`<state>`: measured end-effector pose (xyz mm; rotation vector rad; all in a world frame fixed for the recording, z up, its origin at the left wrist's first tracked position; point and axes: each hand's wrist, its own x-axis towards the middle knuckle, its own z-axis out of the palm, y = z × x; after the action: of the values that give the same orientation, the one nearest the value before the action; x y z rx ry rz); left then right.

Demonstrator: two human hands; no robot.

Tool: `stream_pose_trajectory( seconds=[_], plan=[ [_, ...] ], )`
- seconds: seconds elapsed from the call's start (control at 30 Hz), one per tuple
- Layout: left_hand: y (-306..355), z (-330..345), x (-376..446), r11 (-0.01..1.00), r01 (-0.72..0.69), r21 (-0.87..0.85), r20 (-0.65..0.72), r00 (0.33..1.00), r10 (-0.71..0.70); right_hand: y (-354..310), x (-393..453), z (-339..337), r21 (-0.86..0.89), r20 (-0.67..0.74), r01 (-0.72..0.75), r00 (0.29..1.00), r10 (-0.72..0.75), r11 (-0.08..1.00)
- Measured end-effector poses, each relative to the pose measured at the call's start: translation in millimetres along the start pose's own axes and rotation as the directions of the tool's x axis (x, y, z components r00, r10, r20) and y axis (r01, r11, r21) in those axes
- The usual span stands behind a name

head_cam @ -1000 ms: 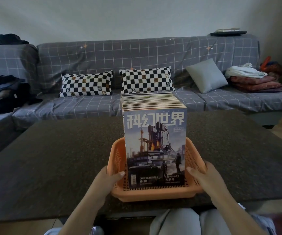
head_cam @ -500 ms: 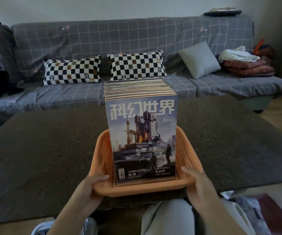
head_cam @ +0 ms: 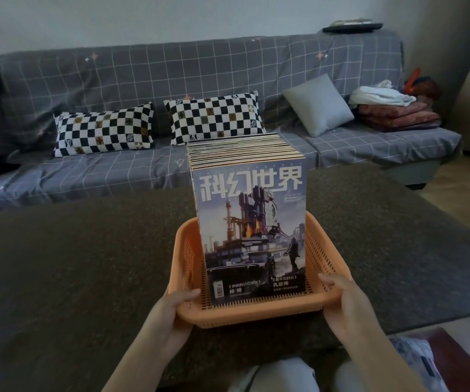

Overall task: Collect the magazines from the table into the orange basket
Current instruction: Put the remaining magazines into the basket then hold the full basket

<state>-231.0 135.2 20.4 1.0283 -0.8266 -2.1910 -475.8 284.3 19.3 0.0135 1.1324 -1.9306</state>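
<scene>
Now your left hand [head_cam: 168, 309] grips the near-left corner of the orange basket [head_cam: 327, 267], thumb over the rim, and your right hand [head_cam: 344, 304] clasps the near-right corner; the fingers beneath are hidden. One basket, on the dark table [head_cam: 72, 264], holds the magazines [head_cam: 249, 222] upright in a packed row. Too many spines to count; only the front cover shows.

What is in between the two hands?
In the head view, the orange basket sits between the left hand and the right hand, with the magazines standing upright inside it.
</scene>
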Motion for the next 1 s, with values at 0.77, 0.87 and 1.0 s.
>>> stream_pose_trajectory(
  seconds=[0.77, 0.87, 1.0],
  plan=[
    [-33.1, 217.5, 163.5, 0.993, 0.085, 0.081, 0.134, 0.986, -0.096, -148.3, 169.9, -62.0, -0.229, -0.191, 0.189, 0.953, -0.234, 0.955],
    [-38.0, 241.3, 182.5, 0.991, 0.091, 0.095, 0.153, 0.983, -0.105, -167.4, 193.0, -70.3, -0.258, -0.19, 0.212, 0.945, -0.264, 0.943],
    [-43.6, 270.2, 208.9, 0.99, 0.083, 0.117, 0.179, 0.978, -0.103, -190.4, 225.0, -78.9, -0.292, -0.186, 0.223, 0.941, -0.284, 0.93]
  ],
)
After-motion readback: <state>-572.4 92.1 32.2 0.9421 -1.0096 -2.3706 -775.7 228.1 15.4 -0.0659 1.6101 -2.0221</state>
